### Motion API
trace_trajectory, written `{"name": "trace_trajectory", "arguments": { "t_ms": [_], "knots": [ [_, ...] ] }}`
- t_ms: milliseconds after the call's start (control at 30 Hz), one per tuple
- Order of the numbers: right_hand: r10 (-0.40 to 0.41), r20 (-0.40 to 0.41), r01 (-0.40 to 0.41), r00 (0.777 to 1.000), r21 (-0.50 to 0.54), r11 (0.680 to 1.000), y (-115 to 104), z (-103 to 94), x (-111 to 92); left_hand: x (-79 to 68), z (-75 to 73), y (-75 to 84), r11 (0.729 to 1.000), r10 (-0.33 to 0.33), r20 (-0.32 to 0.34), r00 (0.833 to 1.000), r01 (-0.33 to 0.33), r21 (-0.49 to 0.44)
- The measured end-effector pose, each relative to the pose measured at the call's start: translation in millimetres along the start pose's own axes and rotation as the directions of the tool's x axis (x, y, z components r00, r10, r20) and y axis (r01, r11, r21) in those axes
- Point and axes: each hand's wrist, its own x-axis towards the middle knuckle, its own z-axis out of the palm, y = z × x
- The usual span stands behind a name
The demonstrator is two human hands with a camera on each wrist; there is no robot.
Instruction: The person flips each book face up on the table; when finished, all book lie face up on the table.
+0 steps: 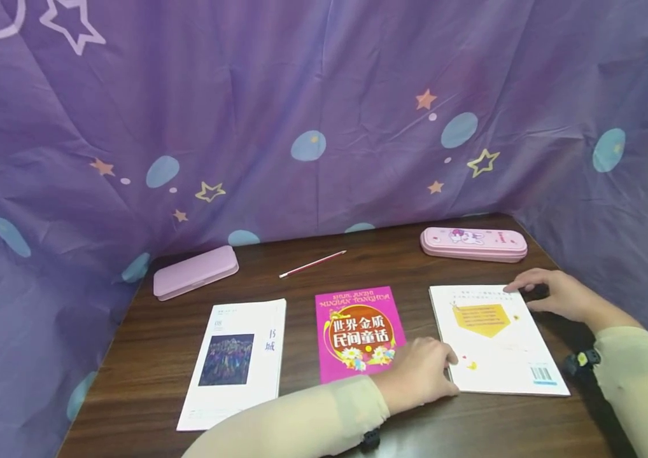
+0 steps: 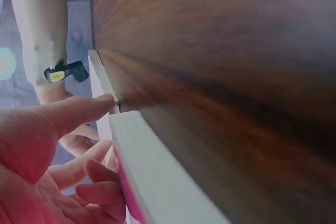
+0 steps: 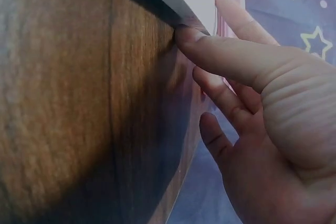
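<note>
Overhead view evenly bright, the white book washed out toward four o'clock; left-wrist view hazy; right-wrist view dimmer, shadow darkening the bench toward seven o'clock.

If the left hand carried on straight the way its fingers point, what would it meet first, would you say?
The left hand would most likely meet the left edge of the white book with the barcode; they look very close, perhaps touching.

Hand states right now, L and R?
Left hand: open, touching the left edge of the barcoded book.
Right hand: open, touching its far right corner.
</note>
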Motion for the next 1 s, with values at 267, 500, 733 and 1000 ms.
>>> {"name": "trace_trajectory", "arguments": {
  "t_ms": [267,500,733,1000],
  "knots": [
    [0.041,0.084,-0.042,0.996,0.015,0.999,0,-8.6,-2,-0.8,0.7,0.9,1.0,0.001,-0.013,1.0,-0.001,0.005],
    [0.014,0.071,-0.016,0.997,0.025,1.0,-1,-13.6,0,-4.3,0.3,-0.9,1.0,-0.019,-0.019,1.0,0.019,-0.016],
    [0.007,0.044,-0.018,0.999,0.259,0.966,-9,-21.9,-4,-5.9,-3.6,0.7,0.997,-0.083,0.013,0.996,0.083,-0.006],
    [-0.152,-0.054,0.16,0.987,0.213,0.964,-12,-28.3,2,-8.5,-3.5,0.8,0.995,-0.096,-0.031,0.995,0.096,-0.029]
  ]
}}
